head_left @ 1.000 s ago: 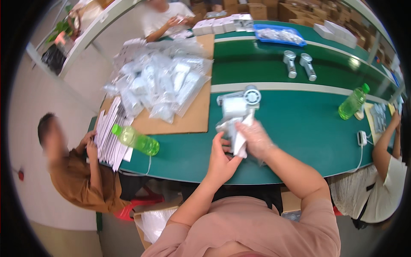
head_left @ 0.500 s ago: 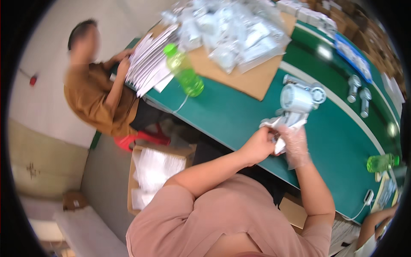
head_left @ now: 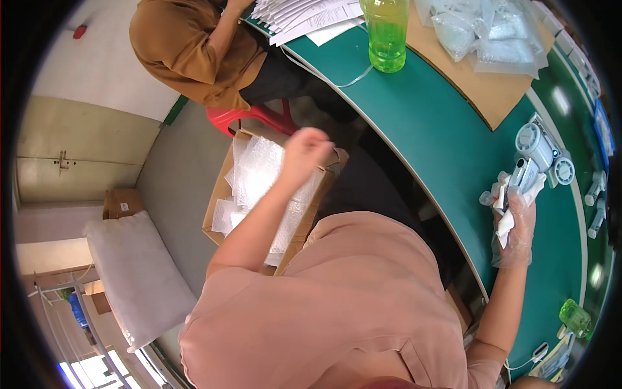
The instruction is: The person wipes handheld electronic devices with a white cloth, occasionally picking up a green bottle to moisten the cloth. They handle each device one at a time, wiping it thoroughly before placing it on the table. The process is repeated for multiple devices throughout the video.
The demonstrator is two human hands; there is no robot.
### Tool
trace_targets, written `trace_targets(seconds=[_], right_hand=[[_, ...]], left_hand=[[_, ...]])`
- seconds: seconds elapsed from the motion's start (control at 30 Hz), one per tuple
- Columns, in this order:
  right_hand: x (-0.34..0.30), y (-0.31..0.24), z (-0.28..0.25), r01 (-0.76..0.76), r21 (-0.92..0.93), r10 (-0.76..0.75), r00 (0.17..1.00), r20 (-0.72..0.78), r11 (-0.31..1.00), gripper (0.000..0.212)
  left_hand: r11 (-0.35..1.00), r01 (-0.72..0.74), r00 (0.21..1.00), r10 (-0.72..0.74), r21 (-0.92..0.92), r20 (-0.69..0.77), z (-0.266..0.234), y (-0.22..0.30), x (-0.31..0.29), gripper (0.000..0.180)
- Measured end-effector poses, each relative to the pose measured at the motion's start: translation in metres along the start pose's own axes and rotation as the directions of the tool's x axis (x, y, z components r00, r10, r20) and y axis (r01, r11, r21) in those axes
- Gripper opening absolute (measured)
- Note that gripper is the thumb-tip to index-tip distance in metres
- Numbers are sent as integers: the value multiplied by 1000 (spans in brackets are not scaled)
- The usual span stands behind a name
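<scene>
My left hand (head_left: 306,155) is bare and hangs over the carton of bubble-wrap bags (head_left: 258,168) to the left of my body. Its fingers look curled but are smeared by motion, and nothing can be made out in them. At the right, over the green table, my right hand (head_left: 521,223) wears a clear plastic glove. It is closed round a white cloth (head_left: 506,227) and the handle of a light blue handheld fan (head_left: 526,174). Other similar fans (head_left: 564,170) lie just beyond it.
A cardboard sheet (head_left: 495,107) bears clear packets (head_left: 508,58). A green bottle (head_left: 387,39) stands near a paper stack (head_left: 304,19). Another person (head_left: 188,52) sits on a red stool (head_left: 227,118) at the far left. More fans (head_left: 596,188) and another green bottle (head_left: 575,318) are at the right.
My left hand has left the cloth and fan and swung left over the carton. My right hand still holds them. The view has turned left and downward.
</scene>
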State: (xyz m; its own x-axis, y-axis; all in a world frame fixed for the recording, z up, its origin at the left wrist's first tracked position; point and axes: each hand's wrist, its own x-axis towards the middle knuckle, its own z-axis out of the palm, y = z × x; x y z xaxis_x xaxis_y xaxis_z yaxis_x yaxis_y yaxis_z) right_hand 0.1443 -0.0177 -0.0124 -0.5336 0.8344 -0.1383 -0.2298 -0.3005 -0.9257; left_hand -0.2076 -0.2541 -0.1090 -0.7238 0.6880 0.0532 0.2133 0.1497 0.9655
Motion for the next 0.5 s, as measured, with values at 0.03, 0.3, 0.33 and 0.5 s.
trace_targets(seconds=[0.03,0.3,0.33,0.5], right_hand=[[2,2,-4,-22,-14,22,1000,10,1000,57],[4,3,-9,-119,60,122,991,-56,991,63],[5,4,-13,-126,62,128,991,-38,990,63],[5,1,-14,-106,38,106,994,-16,994,61]], left_hand=[[971,-8,997,25,237,-68,-39,-36,2,15],[179,83,978,-205,980,-45,-83,-133,-58,33],[130,110,957,-282,985,-69,-86,-149,-57,31],[19,28,927,-375,999,-19,-98,-119,-34,19]])
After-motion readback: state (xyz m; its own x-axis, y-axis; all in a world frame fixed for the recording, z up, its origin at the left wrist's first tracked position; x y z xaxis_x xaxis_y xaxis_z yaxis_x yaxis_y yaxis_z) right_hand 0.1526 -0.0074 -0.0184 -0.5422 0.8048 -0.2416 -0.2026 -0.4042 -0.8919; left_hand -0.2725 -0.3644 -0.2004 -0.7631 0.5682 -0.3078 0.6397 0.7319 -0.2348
